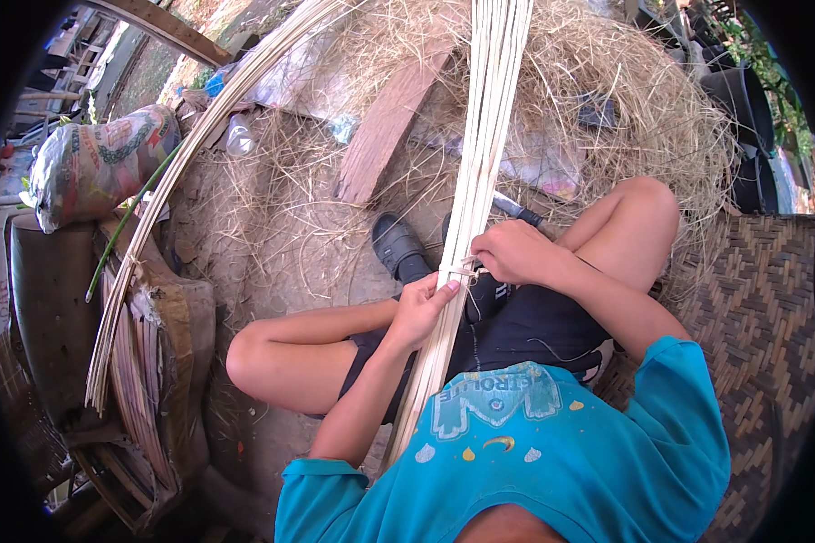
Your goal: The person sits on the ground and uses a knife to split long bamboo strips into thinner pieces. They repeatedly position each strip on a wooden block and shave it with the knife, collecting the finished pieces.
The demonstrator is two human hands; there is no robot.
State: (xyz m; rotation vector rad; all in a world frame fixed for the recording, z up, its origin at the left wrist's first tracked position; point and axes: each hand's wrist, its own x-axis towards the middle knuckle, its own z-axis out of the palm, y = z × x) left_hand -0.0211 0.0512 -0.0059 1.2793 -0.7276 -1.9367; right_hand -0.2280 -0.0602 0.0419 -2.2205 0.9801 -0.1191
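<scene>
A long bundle of pale split bamboo strips (pixel 485 136) runs across my lap, from my torso to the straw ahead. My left hand (pixel 422 309) is wrapped around it, the thumb lying along the top. Just above that thumb a thin pale binding strip (pixel 460 270) circles the bundle. At the bundle's right side my right hand (pixel 514 253) has its fingers bent and pressed together on the binding strip's end; the fingertips are partly hidden. Beyond my right hand lies what looks like a knife (pixel 509 205) with a dark handle.
A second strip bundle (pixel 190 149) arches along the left, above a worn chair-like frame (pixel 186 317) holding more strips. A stuffed sack (pixel 109 163) stands behind it. Ahead lie a wooden plank (pixel 394 127) and heaped straw shavings (pixel 625 81). A woven mat (pixel 761 317) is at right.
</scene>
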